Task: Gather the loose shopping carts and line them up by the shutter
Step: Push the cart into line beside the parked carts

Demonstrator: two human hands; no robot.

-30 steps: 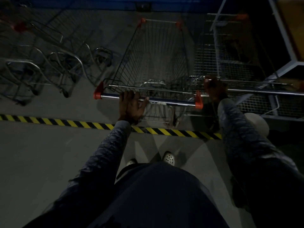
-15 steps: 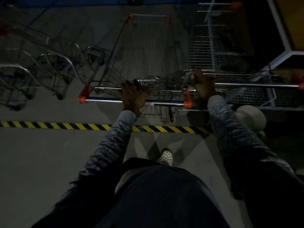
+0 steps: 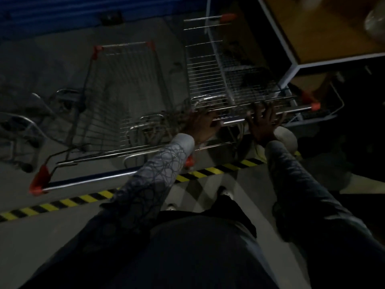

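Cart handle (image 3: 295,110) lies under both hands: left hand (image 3: 203,127) gripping, right hand (image 3: 263,124) splayed.

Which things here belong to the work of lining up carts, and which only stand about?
Job: left cart; right cart, with left hand and right hand on its handle; blue shutter; carts at far left.
Lying about: hazard tape; pale round object; brown counter.
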